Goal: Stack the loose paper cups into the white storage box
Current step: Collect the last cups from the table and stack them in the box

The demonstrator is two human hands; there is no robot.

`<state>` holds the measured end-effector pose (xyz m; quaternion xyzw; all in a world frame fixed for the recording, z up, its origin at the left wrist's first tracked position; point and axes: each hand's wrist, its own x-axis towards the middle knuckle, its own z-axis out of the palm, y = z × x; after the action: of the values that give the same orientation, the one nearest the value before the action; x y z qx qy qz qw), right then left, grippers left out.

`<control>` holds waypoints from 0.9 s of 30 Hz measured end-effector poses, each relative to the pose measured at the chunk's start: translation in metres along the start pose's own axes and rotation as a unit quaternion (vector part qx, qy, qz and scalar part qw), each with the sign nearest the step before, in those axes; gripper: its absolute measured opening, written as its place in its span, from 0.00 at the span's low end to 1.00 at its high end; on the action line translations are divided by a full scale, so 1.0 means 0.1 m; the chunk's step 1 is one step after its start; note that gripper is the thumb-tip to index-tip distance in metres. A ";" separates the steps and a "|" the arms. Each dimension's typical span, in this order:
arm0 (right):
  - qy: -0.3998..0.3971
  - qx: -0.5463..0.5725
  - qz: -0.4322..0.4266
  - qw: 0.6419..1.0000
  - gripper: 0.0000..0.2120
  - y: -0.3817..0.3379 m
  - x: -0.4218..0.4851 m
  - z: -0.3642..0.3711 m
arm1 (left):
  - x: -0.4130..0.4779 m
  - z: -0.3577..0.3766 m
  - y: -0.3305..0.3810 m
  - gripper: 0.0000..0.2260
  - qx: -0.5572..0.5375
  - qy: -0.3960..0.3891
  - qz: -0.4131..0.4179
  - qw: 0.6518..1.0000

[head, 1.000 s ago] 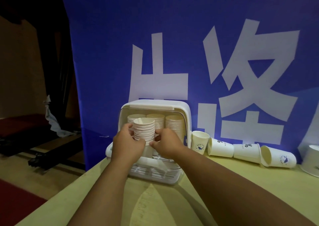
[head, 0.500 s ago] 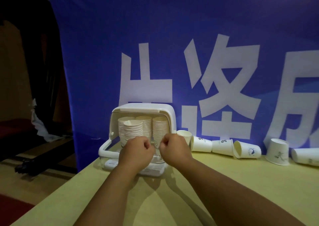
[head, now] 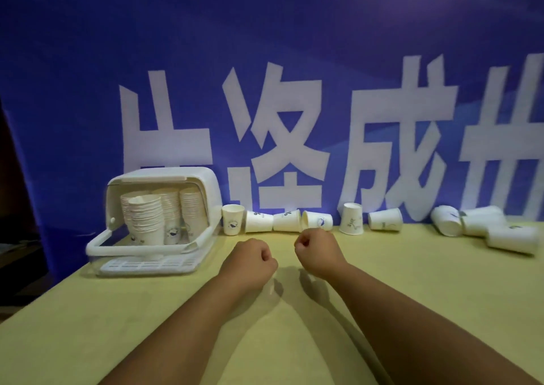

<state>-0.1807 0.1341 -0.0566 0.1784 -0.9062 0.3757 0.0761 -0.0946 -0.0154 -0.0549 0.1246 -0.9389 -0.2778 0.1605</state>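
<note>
Takes a short reach from the right hand (head: 316,252) (an empty fist, like the left hand (head: 253,261)) to the sideways cup (head: 319,222) just past it.

left hand (head: 250,262) fisted | right hand (head: 316,250) fisted | cup stacks (head: 147,222) in storage box (head: 164,178)

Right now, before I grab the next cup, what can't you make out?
Head view: rear cup stacks in the white storage box, covered by the front stack, so no count.
Head view: cups piled at the far right, overlapping and blurred, number unclear.
Head view: print on the upright cup beside the box, too small to read.
Head view: banner lettering, cut off by the right edge.
</note>
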 end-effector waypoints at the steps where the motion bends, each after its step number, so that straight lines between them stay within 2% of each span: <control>1: 0.001 -0.006 0.017 1.000 0.05 0.18 -0.04 -0.13 | -0.02 0.11 0.11 0.05 -0.013 -0.016 0.006 1.000; 4: -0.014 -0.032 0.075 0.997 0.03 0.73 -0.16 -0.54 | -0.04 0.44 0.46 0.05 -0.026 -0.060 0.031 0.997; 7: -0.038 -0.114 0.123 0.985 0.03 1.23 -0.29 -0.94 | -0.04 0.75 0.82 0.04 -0.020 -0.089 0.053 0.994; 10: -0.030 -0.215 0.155 0.964 0.08 1.68 -0.39 -1.31 | -0.02 1.06 1.20 0.04 -0.019 -0.102 0.071 0.992; 13: -0.002 -0.250 0.195 0.948 0.14 2.06 -0.42 -1.65 | 0.00 1.37 1.55 0.03 -0.006 -0.117 0.095 0.989; 16: 0.019 -0.221 0.255 0.941 0.27 2.39 -0.33 -1.92 | 0.04 1.69 1.87 0.05 0.016 -0.118 0.125 0.985; 19: 0.079 -0.188 0.302 0.931 0.42 2.64 -0.20 -2.11 | 0.12 2.00 2.17 0.10 0.025 -0.114 0.149 0.982; 22: 0.146 -0.162 0.322 0.921 0.52 2.84 -0.05 -2.23 | 0.22 2.26 2.42 0.16 0.042 -0.104 0.180 0.977; 27: 0.178 -0.073 0.344 0.919 0.70 3.15 0.28 -2.41 | 0.54 2.72 2.85 0.24 0.061 -0.096 0.217 0.969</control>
<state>-0.3250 0.5035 -0.0844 -0.2199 -0.9081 0.3374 0.1150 -0.2859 0.3301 -0.0988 -0.1001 -0.9697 -0.1888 0.1185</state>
